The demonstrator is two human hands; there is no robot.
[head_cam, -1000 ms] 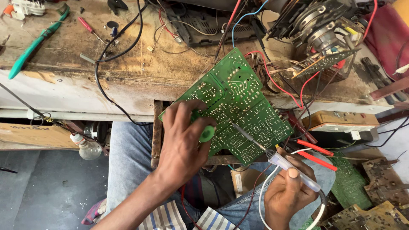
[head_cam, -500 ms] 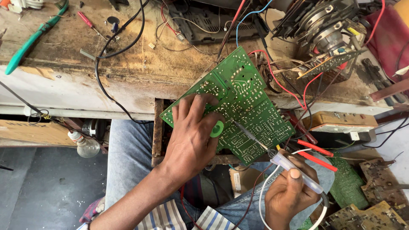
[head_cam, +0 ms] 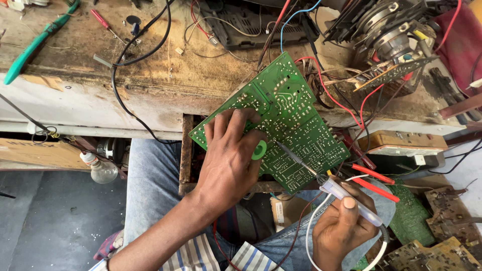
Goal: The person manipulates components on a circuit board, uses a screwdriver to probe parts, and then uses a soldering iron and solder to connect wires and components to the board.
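Note:
A green circuit board (head_cam: 291, 115) lies tilted, solder side up, over the front edge of the workbench (head_cam: 150, 85). My left hand (head_cam: 228, 155) rests flat on the board's lower left part, with a small green round piece (head_cam: 259, 150) under the thumb. My right hand (head_cam: 344, 226) grips a white-handled soldering iron (head_cam: 346, 198); its metal tip touches the board near the middle. A white cord runs from the iron down past my wrist. Red and blue wires lead from the board's far edge to devices at the back.
On the bench lie green-handled pliers (head_cam: 37, 42), a red screwdriver (head_cam: 103, 21), a black cable (head_cam: 140, 55) and an opened device with a coil (head_cam: 391, 35). A glass bulb (head_cam: 100, 168) sits under the bench. More circuit boards (head_cam: 432, 246) lie at lower right.
My left hand has slid a little up and to the right on the board, fingers spreading. The iron's tip stays on the board, and my right hand has barely moved.

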